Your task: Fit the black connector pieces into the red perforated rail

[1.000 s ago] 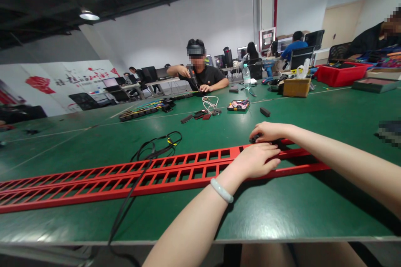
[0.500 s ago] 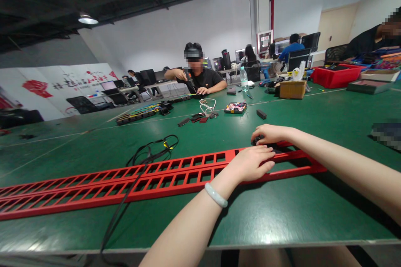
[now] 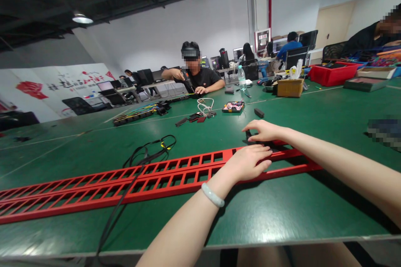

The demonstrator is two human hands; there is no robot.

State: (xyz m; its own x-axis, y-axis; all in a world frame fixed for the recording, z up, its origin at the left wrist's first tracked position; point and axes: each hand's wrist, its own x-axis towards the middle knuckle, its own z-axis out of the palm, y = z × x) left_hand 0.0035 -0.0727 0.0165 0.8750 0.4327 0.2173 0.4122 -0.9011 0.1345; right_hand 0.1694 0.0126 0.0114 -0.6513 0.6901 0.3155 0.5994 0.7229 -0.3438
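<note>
A long red ladder-like frame [image 3: 175, 171] with rows of slots lies across the green table. My left hand [image 3: 250, 162], with a pale bangle on its wrist, rests flat on the frame's right part. Its fingers are stretched out, and they partly cover a dark piece [image 3: 274, 149] in the frame. Just beyond, my right hand [image 3: 263, 130] arches over the frame's far edge. A small black part [image 3: 248, 134] shows between its thumb and fingers; its exact shape is hidden.
A black cable [image 3: 125, 192] crosses the frame and hangs over the table's near edge. Farther off lie a small black block [image 3: 259, 112], a tray of small parts [image 3: 233, 107] and dark pieces [image 3: 200, 117]. Opposite, a person [image 3: 200, 77] works with a tool.
My right hand has shifted slightly left and its fingers have lifted, with the black part now tilted up between them. My left hand stays on the frame. The view has moved slightly.
</note>
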